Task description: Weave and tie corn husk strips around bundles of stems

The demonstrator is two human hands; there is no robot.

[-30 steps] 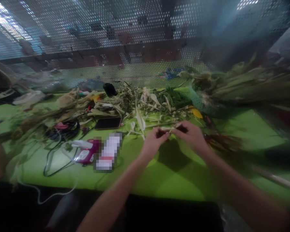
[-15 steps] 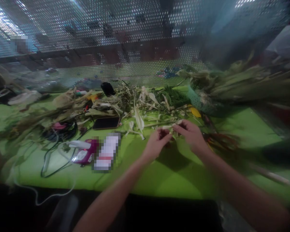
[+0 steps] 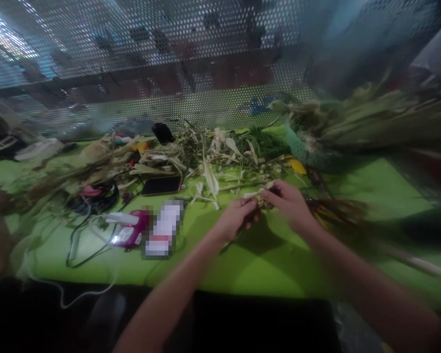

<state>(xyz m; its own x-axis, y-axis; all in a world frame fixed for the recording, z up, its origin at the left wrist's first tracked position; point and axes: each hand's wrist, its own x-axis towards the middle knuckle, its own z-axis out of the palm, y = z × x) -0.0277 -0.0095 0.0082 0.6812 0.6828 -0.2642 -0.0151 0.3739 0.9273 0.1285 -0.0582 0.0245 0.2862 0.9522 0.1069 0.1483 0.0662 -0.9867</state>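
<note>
One pale plant piece (image 3: 252,194), pinched between the closed fingertips of my left hand (image 3: 233,219) and right hand (image 3: 289,200); long axis roughly side to side, neither grip clearly nearer; location, over the green table (image 3: 279,279), front of the husk pile (image 3: 224,149).

Pale husk piece (image 3: 256,194) between both hands (image 3: 255,206).

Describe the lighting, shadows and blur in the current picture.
Head view: dim overall, with glare through the perforated screen at upper left; a soft shadow on the green table below the left hand and right hand; leafy stalks at far right blurred.
</note>
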